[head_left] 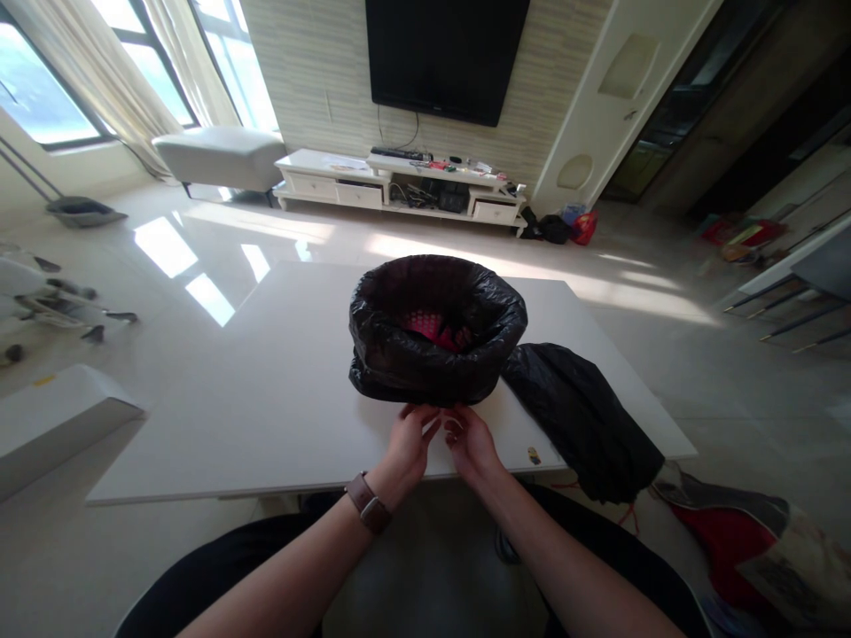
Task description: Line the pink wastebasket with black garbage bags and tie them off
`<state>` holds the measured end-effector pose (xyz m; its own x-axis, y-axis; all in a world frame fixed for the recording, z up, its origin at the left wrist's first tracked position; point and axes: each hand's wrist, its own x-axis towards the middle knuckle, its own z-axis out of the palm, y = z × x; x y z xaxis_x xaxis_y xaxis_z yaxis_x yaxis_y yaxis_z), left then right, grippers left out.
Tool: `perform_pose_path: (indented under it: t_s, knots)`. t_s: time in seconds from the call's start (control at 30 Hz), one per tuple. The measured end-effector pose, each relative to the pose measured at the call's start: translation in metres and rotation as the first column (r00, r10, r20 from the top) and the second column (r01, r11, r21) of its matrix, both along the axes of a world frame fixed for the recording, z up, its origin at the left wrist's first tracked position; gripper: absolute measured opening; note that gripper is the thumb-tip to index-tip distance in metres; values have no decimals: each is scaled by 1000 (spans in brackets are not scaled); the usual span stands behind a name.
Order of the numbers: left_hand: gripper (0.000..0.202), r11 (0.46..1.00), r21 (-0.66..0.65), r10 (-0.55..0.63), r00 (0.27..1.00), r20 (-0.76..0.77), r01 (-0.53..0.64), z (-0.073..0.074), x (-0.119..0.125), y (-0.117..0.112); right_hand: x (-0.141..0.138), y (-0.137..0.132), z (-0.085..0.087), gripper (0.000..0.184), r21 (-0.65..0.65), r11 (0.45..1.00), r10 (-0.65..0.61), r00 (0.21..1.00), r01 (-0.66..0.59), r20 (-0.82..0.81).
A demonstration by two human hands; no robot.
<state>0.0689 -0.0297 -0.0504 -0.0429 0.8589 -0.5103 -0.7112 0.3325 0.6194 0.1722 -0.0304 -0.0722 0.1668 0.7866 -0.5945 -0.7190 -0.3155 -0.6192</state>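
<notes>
A black garbage bag [432, 368] lines a bin on the white table [285, 381], its top folded outward over the rim. Through the opening a pink perforated surface [429, 326] shows inside. My left hand [410, 440], with a brown watch strap on the wrist, is at the bag's near lower edge, fingers bent against the plastic. Close beside it, my right hand [473, 443] has its fingers curled at the same edge. Both hands' fingertips are partly hidden under the bag. Another black garbage bag [585, 416] lies flat to the right, hanging over the table's front edge.
A small sticker-like item [534, 455] lies near the table's front edge. Beyond the table stand a white TV cabinet [325, 182] and a grey bench [219, 155]. A white box [59, 416] is at the left; a red and grey bag [724, 532] sits at the lower right.
</notes>
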Motion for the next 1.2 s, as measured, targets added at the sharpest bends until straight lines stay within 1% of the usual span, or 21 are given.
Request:
perform_pose_path:
  t_s: [0.07, 0.1, 0.23, 0.33, 0.47, 0.67, 0.9, 0.97, 1.07, 1.2]
  knots:
    - [17, 997, 9, -78, 997, -8, 78, -2, 3, -4, -1, -1, 0, 12, 23, 1000, 0, 1000, 0, 1]
    - [18, 995, 18, -97, 995, -17, 97, -3, 4, -6, -1, -1, -1, 13, 33, 999, -1, 1000, 0, 3]
    - [23, 993, 49, -109, 993, -48, 111, -4, 4, -8, -2, -1, -2, 16, 54, 999, 4, 1000, -5, 16]
    - [19, 991, 50, -118, 991, -70, 121, -6, 3, -7, -2, -1, -2, 17, 56, 998, 10, 1000, -11, 29]
    - [14, 994, 37, -102, 990, -98, 106, -5, 3, -6, -2, -2, 0, 16, 49, 998, 26, 998, -28, 51]
    - [30, 995, 30, -92, 987, -130, 97, -5, 1, -4, -2, -2, 3, 18, 29, 999, 27, 996, -30, 89]
    - [34, 996, 0, -88, 984, -153, 89, -6, 1, -3, 0, 1, 0, 15, 8, 1000, -22, 994, 21, 105]
    - [34, 996, 3, -85, 984, -155, 86, -6, 1, -3, 0, 1, -1, 14, 9, 1000, -21, 995, 20, 95]
    - [33, 997, 13, -79, 984, -158, 82, -5, 1, -4, 1, 1, -2, 16, 17, 1000, 13, 998, -14, 54]
    - [28, 996, 37, -79, 990, -119, 84, -3, 2, -4, 0, 0, -2, 18, 34, 998, 54, 998, -55, 13]
